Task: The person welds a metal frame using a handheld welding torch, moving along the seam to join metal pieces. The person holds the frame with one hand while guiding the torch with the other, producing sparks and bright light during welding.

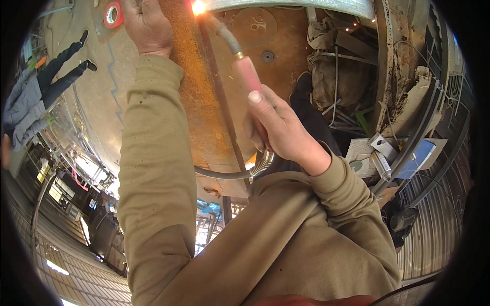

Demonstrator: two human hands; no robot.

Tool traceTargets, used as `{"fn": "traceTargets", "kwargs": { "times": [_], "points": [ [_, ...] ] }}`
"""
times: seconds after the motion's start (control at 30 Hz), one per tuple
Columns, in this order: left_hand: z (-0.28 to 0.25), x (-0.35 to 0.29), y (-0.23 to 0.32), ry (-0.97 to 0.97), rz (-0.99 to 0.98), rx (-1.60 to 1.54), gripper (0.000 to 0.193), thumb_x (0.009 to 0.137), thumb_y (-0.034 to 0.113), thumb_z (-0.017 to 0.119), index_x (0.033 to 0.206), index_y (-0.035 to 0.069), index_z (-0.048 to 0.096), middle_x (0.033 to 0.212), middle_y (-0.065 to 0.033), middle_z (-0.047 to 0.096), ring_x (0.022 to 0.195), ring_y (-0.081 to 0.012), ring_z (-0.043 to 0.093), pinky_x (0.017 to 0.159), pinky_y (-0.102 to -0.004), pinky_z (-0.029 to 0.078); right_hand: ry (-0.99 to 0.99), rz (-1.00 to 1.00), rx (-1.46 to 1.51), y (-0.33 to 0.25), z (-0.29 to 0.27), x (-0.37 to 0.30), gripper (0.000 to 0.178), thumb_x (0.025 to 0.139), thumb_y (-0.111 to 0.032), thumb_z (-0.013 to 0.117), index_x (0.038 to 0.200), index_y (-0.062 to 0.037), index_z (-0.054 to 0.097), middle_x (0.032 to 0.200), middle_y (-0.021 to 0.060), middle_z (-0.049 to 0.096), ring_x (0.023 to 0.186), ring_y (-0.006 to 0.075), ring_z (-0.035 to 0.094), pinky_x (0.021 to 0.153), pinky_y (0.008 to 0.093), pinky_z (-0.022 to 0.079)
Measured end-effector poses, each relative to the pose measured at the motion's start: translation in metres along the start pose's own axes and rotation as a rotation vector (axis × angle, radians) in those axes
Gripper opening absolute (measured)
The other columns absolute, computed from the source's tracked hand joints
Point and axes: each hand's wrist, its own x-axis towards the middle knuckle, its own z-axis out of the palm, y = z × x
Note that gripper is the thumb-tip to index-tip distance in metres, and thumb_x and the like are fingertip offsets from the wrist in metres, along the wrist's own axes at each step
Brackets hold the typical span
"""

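Observation:
My right hand [286,125] is closed round the red handle of a welding torch [248,75]. The torch's grey curved neck points up and left, and a bright arc [199,7] glows at its tip. It burns at the far end of a rusty orange steel beam [199,97], where a pale curved metal piece [306,4] comes close; glare hides the joint. My left hand [149,29] lies at the beam's left edge near its far end. Its fingers are partly cut off by the picture's top, so their grip is hidden. The torch cable [219,175] runs left below my right hand.
A red roll of tape [113,15] lies left of my left hand. A round disc [253,26] and a small dark washer [267,57] lie right of the beam. Scrap and a crumpled sack [339,76] fill the right side. Another person [38,94] stands at far left.

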Motion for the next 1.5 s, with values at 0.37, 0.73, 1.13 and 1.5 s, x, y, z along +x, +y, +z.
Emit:
{"fn": "traceTargets", "kwargs": {
  "times": [0.37,0.73,1.13,1.5],
  "points": [
    [0.003,0.000,-0.002,0.072,0.025,-0.165,0.020,0.102,0.014,0.060,0.111,-0.002,0.067,0.105,-0.0078,0.068,0.093,-0.0140,0.065,0.082,-0.0286,0.054,-0.048,-0.070,0.110,0.009,-0.004,0.009,0.058,0.114,-0.049,0.044,0.142,0.0017,0.048,0.072,0.0039,0.060,0.052,0.0088,0.054,0.048,0.0251,0.044],
    [0.004,-0.001,0.002,0.036,-0.044,-0.127,0.026,0.107,0.017,0.054,0.124,-0.002,0.062,0.130,-0.0124,0.064,0.124,-0.0216,0.057,0.114,-0.0359,0.040,-0.028,-0.033,0.082,0.002,-0.004,0.002,0.064,0.113,-0.056,0.043,0.143,0.0005,0.047,0.074,0.0050,0.061,0.053,0.0086,0.055,0.048,0.0237,0.043],
    [0.007,-0.005,0.030,0.079,-0.223,-0.154,0.023,0.102,0.015,0.060,0.118,-0.001,0.065,0.109,-0.0096,0.068,0.092,-0.0174,0.065,0.083,-0.0320,0.053,-0.046,-0.053,0.031,0.010,-0.008,0.008,0.070,0.111,-0.059,0.044,0.146,0.0014,0.045,0.073,0.0040,0.061,0.051,0.0072,0.055,0.046,0.0229,0.044],
    [0.005,-0.002,-0.005,0.021,-0.049,-0.146,0.025,0.108,0.016,0.053,0.124,-0.001,0.061,0.135,-0.0130,0.061,0.127,-0.0235,0.057,0.115,-0.0381,0.041,-0.018,-0.027,0.095,-0.001,-0.006,0.001,0.071,0.111,-0.059,0.045,0.149,0.0013,0.043,0.074,0.0042,0.062,0.054,0.0085,0.056,0.048,0.0240,0.044]
  ]
}}
